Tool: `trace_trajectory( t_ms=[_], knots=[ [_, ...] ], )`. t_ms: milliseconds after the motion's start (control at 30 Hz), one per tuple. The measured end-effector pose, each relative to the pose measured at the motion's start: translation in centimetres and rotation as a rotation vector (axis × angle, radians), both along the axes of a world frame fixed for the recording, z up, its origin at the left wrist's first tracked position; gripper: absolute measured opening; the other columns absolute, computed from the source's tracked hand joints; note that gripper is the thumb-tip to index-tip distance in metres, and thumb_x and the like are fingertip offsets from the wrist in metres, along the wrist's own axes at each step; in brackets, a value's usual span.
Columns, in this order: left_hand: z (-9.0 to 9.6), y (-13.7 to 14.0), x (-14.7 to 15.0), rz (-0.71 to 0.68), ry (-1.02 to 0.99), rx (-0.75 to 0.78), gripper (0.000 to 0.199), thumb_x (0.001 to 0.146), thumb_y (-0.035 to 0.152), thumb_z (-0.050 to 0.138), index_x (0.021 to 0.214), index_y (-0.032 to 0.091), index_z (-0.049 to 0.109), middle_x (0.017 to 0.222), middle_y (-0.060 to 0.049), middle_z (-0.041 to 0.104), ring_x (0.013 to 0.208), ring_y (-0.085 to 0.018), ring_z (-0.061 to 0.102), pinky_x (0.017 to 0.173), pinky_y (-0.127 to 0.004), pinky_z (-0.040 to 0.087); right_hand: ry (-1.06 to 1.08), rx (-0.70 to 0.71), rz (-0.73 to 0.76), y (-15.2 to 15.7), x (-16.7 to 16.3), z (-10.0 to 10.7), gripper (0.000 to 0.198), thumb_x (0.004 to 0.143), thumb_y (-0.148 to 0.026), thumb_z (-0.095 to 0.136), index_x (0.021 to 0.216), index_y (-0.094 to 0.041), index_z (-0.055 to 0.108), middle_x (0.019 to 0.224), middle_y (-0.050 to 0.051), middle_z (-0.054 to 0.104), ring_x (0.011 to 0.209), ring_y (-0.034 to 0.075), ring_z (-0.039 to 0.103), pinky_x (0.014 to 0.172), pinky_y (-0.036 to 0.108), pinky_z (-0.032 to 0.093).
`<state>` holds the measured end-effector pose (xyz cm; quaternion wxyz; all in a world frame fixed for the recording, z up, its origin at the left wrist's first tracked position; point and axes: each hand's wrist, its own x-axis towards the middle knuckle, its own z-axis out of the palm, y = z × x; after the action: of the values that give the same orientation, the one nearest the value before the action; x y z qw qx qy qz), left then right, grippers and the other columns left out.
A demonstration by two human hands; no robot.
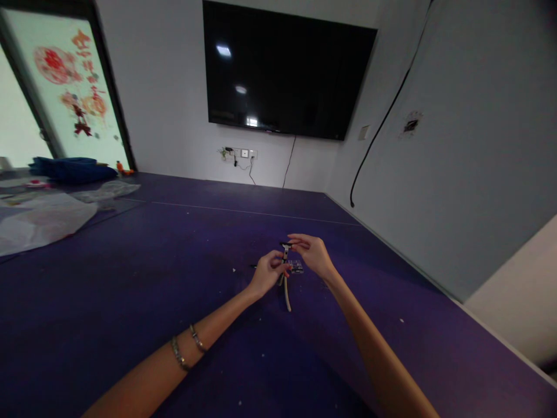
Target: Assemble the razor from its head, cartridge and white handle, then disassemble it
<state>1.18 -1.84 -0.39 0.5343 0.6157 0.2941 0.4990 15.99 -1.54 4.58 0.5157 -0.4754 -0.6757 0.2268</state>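
My left hand [267,273] is closed, thumb and fingers pinching the middle of a small upright black-and-white piece [286,249]. My right hand [314,251] has its thumb and fingertips together at the dark top end of the same piece. A pale, slightly curved leg or handle [288,297] sticks out below my left fingers; whether it joins the held piece is hidden. Just right of the left fingertips is a small patterned part [296,266], perhaps a circuit board. A thin dark tip [253,266] shows left of the left hand, too small to name.
Around my hands spreads a wide purple-blue surface [209,302] with small pale scraps. White plastic sheeting [47,220] and a dark blue cloth bundle [72,169] lie at the far left. A black cable [383,122] hangs along the right wall; a large screen [287,69] hangs ahead.
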Motion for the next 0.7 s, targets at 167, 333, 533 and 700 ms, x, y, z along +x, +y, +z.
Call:
trace_trajectory(
  t_ms=[167,333,533,700],
  knots=[
    [0.1,0.1,0.0,-0.013,-0.027,-0.021,0.025,0.067,0.027,0.069,0.081,0.016,0.051,0.056,0.001,0.061,0.052,-0.014,0.059,0.052,-0.023,0.04,0.042,0.003,0.04,-0.1,0.0,-0.1,0.032,0.072,-0.01,0.052,0.101,-0.014,0.065,0.087,0.009,0.069,0.08,0.017,0.066,0.076,0.031,0.052],
    [0.7,1.3,-0.6,0.022,-0.114,-0.052,0.025,0.066,0.024,0.071,0.079,0.015,0.052,0.072,-0.004,0.068,0.066,-0.016,0.064,0.066,-0.028,0.046,0.13,-0.018,0.033,0.3,0.3,-0.3,0.038,0.076,-0.024,0.056,0.113,-0.016,0.058,0.104,0.01,0.065,0.078,0.016,0.066,0.07,0.029,0.054],
    [2.3,2.3,-1.6,0.073,-0.192,-0.089,0.018,0.074,0.02,0.062,0.09,0.012,0.064,0.098,-0.01,0.067,0.091,-0.018,0.061,0.083,-0.03,0.044,0.013,-0.282,0.002,0.4,0.3,-0.7,0.02,0.077,-0.026,0.054,0.083,-0.013,0.068,0.076,0.006,0.066,0.057,0.01,0.059,0.048,0.019,0.047],
    [3.0,2.1,-1.8,-0.002,-0.273,-0.217,0.018,0.073,0.021,0.064,0.087,0.01,0.067,0.101,-0.011,0.066,0.09,-0.017,0.059,0.079,-0.027,0.045,-0.133,-0.369,0.284,-0.6,-1.3,-1.0,0.027,0.077,-0.033,0.054,0.093,-0.015,0.066,0.074,0.001,0.062,0.054,0.008,0.051,0.045,0.017,0.041]
  ],
)
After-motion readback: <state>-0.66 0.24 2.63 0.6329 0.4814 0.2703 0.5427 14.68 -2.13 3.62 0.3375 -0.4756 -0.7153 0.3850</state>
